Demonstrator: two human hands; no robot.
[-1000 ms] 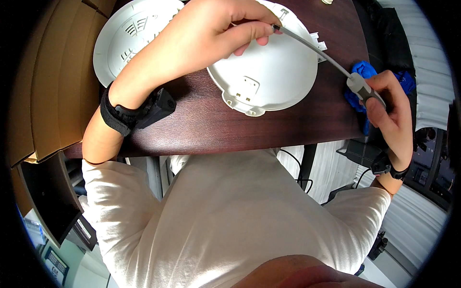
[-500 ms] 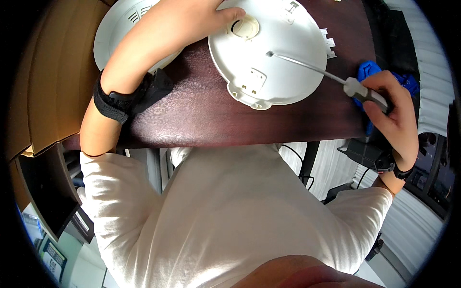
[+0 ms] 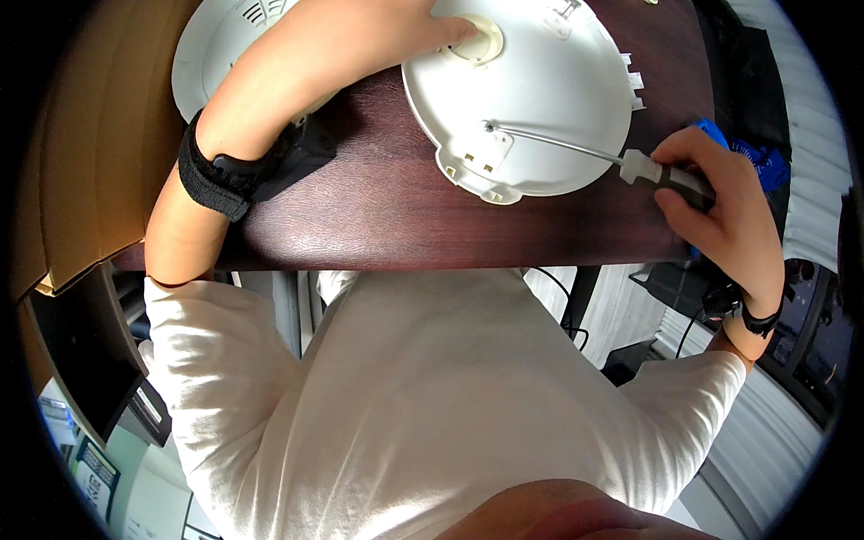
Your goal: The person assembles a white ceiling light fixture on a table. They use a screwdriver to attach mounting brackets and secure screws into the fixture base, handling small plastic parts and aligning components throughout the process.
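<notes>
A round white plastic cover point(image 3: 567, 99) lies on the table, with a clipped edge and small slots at its lower left. My left hand point(image 3: 369, 31) reaches over it at the top left, thumb stretched onto a cream round disc point(image 3: 489, 43) on the cover. The other fingers are cut off by the picture's top edge. From the right, my right hand point(image 3: 724, 189) is closed around the handle of a screwdriver point(image 3: 643, 169). Its shaft slants leftward over the cover. A small dark piece, perhaps a screw point(image 3: 489, 127), shows at the tip, beside the slotted plate.
Another white round part with vents point(image 3: 202, 67) lies partly under my left forearm. A cardboard box point(image 3: 99, 135) stands along the left side of the dark red-brown table point(image 3: 378, 216). Blue cloth-like material point(image 3: 765, 162) is beyond my right hand. Black straps are on both wrists.
My right hand and the screwdriver have moved left, and the tip has gone down and left toward the slotted plate. My left thumb is still on the disc. The view has shifted slightly.
</notes>
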